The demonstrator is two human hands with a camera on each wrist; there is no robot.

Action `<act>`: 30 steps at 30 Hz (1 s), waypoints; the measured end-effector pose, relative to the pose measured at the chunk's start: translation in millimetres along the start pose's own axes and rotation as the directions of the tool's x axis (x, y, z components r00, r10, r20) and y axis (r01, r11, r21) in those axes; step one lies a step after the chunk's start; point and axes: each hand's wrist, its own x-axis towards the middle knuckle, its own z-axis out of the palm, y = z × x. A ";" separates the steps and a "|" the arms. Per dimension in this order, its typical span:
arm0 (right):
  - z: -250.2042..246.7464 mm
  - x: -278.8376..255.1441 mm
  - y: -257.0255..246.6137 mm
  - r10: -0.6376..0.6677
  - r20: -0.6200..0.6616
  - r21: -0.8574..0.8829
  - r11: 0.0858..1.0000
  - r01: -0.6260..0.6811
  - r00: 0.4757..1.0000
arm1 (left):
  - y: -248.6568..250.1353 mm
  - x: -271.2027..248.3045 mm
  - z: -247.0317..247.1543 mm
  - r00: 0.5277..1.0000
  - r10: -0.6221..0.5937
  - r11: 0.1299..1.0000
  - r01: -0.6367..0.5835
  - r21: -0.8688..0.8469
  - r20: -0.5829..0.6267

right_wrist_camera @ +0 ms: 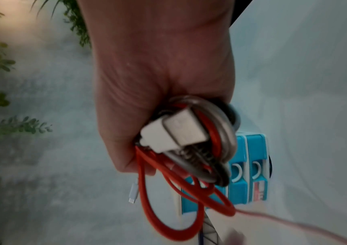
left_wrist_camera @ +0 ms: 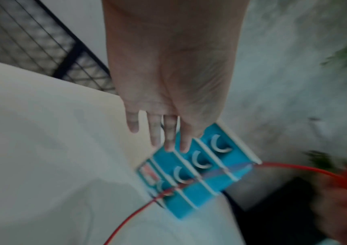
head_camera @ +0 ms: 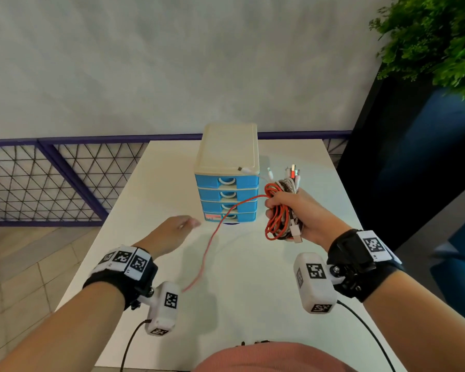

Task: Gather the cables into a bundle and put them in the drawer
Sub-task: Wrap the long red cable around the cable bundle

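Observation:
My right hand (head_camera: 287, 210) grips a bundle of cables (head_camera: 282, 208), red, white and dark loops with plugs sticking up, held above the white table to the right of the drawer unit. The bundle (right_wrist_camera: 185, 149) fills the right wrist view. One loose red cable end (head_camera: 210, 245) trails down left across the drawer fronts to the table. The drawer unit (head_camera: 227, 194) is small, cream-topped, with several blue drawers, all closed. My left hand (head_camera: 176, 229) hovers with fingers straight, just left of the lowest drawers; its fingers (left_wrist_camera: 169, 132) point at the drawer unit (left_wrist_camera: 199, 169).
The white table (head_camera: 253, 277) carries only the drawer unit. A purple-framed mesh fence (head_camera: 51, 181) runs behind and left. A dark planter with green foliage (head_camera: 435, 41) stands at the right. Tiled floor lies to the left of the table.

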 end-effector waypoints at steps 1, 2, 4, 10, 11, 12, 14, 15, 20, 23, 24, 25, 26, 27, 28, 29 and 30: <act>5.4 0.8 1.3 0.000 0.038 -0.019 1.000 0.001 0.999 | 14.8 -0.8 1.9 0.998 0.053 0.998 -0.053 -0.021 -0.031; 10.4 1.7 3.1 -0.002 0.071 -0.033 0.999 0.004 0.997 | 29.5 -0.7 4.5 0.994 0.101 0.992 -0.104 -0.069 -0.038; 19.0 3.2 6.4 -0.013 0.114 -0.058 0.998 0.020 0.993 | 56.7 -2.3 9.9 0.983 0.183 0.971 -0.181 -0.155 0.002; 16.3 9.8 7.7 -0.066 -0.004 -0.121 0.991 0.065 0.998 | 76.6 -13.5 10.6 0.966 0.120 0.868 0.010 -0.496 0.230; 13.0 11.6 8.2 -0.078 -0.033 -0.130 0.989 0.073 0.996 | 74.5 -15.4 8.4 0.956 0.092 0.817 0.087 -0.569 0.279; 10.6 12.8 8.7 -0.094 -0.052 -0.148 0.985 0.085 0.994 | 72.8 -16.7 6.9 0.944 0.070 0.765 0.158 -0.625 0.324; 10.4 14.8 10.6 -0.129 -0.064 -0.191 0.975 0.114 0.990 | 74.8 -19.5 5.4 0.931 0.024 0.684 0.250 -0.685 0.363; 12.3 15.4 12.1 -0.140 -0.060 -0.198 0.972 0.126 0.988 | 79.5 -21.8 5.5 0.931 0.011 0.651 0.270 -0.709 0.365; 29.5 11.2 14.3 -0.199 0.073 -0.066 0.977 0.204 0.977 | 106.0 -28.7 14.1 0.910 0.041 0.602 0.307 -0.737 0.412; 35.9 3.1 11.7 -0.145 0.159 0.055 0.989 0.138 0.977 | 117.2 -30.3 21.8 0.900 0.030 0.559 0.346 -0.754 0.435; 36.3 2.2 11.4 -0.094 0.175 0.098 0.992 0.078 0.980 | 119.1 -30.4 23.6 0.898 0.022 0.543 0.357 -0.760 0.439; 35.6 1.9 11.7 -0.042 0.186 0.125 0.992 0.019 0.982 | 120.6 -30.6 24.9 0.897 0.015 0.531 0.367 -0.764 0.442; 34.9 0.7 11.0 0.005 0.198 0.143 0.989 -0.034 0.980 | 121.7 -30.7 25.5 0.898 0.009 0.523 0.372 -0.767 0.441; 33.6 1.1 11.2 0.040 0.203 0.163 0.984 -0.074 0.978 | 122.4 -30.6 25.6 0.900 0.001 0.517 0.373 -0.770 0.436; 33.8 -1.3 9.6 0.052 0.205 0.187 0.978 -0.092 0.977 | 123.0 -30.1 25.7 0.902 -0.005 0.512 0.372 -0.774 0.431; 34.4 -3.1 8.1 0.043 0.210 0.206 0.975 -0.087 0.977 | 123.4 -29.7 25.8 0.905 -0.008 0.508 0.371 -0.778 0.426; 35.4 -5.2 6.6 0.015 0.224 0.214 0.975 -0.064 0.975 | 124.0 -29.7 25.8 0.906 -0.010 0.507 0.369 -0.779 0.423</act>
